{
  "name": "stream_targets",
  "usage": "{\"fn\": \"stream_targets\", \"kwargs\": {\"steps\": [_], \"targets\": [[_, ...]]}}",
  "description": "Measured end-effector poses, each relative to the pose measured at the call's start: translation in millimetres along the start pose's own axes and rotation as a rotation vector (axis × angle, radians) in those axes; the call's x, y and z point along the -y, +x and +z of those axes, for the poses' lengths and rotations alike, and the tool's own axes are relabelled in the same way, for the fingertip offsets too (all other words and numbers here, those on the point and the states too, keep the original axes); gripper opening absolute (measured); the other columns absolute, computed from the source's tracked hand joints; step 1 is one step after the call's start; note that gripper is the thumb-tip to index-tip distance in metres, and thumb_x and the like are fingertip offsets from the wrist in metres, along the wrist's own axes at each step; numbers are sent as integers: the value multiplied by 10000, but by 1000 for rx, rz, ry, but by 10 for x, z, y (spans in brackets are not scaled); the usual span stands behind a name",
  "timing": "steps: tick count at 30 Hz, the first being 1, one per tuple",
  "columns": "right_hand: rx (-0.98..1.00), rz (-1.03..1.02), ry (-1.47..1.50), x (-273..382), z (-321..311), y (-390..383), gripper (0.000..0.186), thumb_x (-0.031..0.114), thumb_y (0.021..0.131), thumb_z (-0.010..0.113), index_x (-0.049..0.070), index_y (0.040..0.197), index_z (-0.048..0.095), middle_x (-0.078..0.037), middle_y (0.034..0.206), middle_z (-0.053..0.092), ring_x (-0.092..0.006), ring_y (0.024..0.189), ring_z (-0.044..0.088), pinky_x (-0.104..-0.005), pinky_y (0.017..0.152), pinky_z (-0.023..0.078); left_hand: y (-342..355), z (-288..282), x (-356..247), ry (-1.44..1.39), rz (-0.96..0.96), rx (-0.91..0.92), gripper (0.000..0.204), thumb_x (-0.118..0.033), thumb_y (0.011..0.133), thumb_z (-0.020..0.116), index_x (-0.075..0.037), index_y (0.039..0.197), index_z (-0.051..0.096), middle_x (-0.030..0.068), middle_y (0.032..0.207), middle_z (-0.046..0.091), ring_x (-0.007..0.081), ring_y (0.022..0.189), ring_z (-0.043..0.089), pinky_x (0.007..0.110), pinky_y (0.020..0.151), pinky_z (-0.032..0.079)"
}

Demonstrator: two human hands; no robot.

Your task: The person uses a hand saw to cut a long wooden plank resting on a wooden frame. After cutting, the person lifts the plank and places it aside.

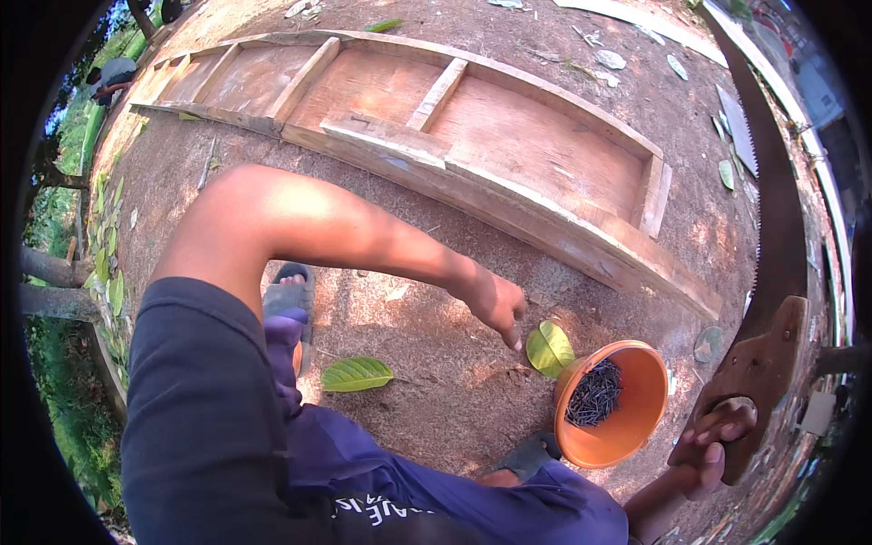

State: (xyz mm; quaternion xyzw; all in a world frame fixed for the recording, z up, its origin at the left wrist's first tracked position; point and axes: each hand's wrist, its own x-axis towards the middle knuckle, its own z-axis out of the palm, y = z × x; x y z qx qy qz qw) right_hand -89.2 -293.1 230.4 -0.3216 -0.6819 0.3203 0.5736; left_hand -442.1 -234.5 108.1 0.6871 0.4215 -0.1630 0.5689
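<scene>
One orange plastic bowl (627, 409) is seen tilted on the bare dirt ground (436, 363), its mouth turned up toward the camera, and a dark heap of nails (595, 392) is held in its lower left part; the nails are too many and too small to be counted. A single bowl, a single handsaw (772, 245) and one long wooden frame (436, 118) are counted, the frame lying flat across the ground beyond the bowl and divided by crosspieces into open bays with nothing visible in them. Two larger green leaves are made out near the bowl: one yellow-green leaf (549, 348) just beside its left rim, another green leaf (357, 373) well apart to the left.

The left hand (495, 304) is stretched out low over the dirt, fingers loosely curled and pointed downward just above the yellow-green leaf, near the bowl; whether anything is pinched between the fingertips cannot be told. The right hand (713, 445) is closed around the wooden handle (749, 372) of the handsaw, fingers passed through the grip hole, and the long dark blade is held upright along the right edge of the view.
</scene>
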Motion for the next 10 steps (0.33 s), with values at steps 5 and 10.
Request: {"fn": "stream_targets", "kwargs": {"steps": [5,10], "targets": [[97,54,218,207,1274,721,427,266,870,577,-46,1146,484,-59,736,440,-165,707,470,-272,675,400,-1102,-341,1528,-50,-69,-144,601,-458,921,660,13,1289,598,199,1227,661,320,1175,616,422,980,492],[-53,452,-357,397,2119,1181,649,412,891,656,-58,1302,478,-115,811,587,-198,770,562,-326,700,437,-1531,-1080,2181,-245,-118,-53,541,-476,907,700,-50,1239,660,186,1257,658,261,1174,620,387,987,482]]}}
